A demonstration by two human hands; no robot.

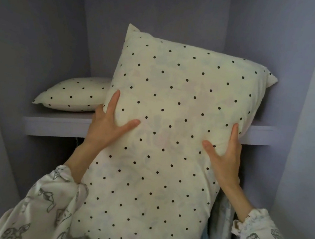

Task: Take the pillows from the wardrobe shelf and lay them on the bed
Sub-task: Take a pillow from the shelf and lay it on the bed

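On the shelf (59, 123) lies a second pillow (73, 94); each hand (111, 122) (224, 157) grips the front pillow (172, 121), seemingly.

The near pillow (172, 121) was matt cream cloth, soft and dimpled, printed with small dark dots; the far pillow (73, 94) wore the same cloth. The shelf (59, 124) was a smooth, matt, pale lilac board. The sleeves (46, 205) were glossy, satiny cloth with a grey print.

One dotted cream pillow (172, 121) held upright; another pillow (73, 94) flat on shelf (55, 123).
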